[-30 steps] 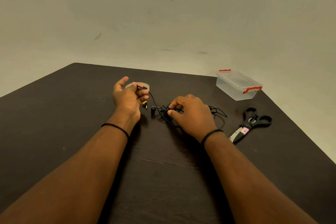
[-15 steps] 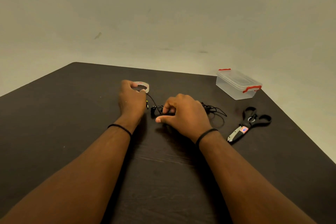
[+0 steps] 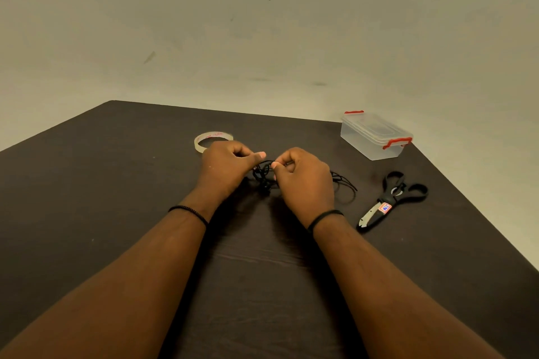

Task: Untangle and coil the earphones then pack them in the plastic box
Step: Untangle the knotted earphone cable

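Both hands pinch the earphones [image 3: 264, 173] — left hand [image 3: 226, 167] and right hand [image 3: 303, 176] close together over the tangle on the table [image 3: 116, 198]. Risk: pulling apart cinches the knot tighter. Plastic box [image 3: 374, 137] sits lidded, well apart — untouched.

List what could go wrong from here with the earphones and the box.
Both the left hand and the right hand pinch the tangled earphones; pulling apart could tighten the knot rather than loosen it.

Loose loops trail on the table right of the right hand, toward the scissors, and might snag there.

The plastic box has its lid on, so packing would need a free hand.
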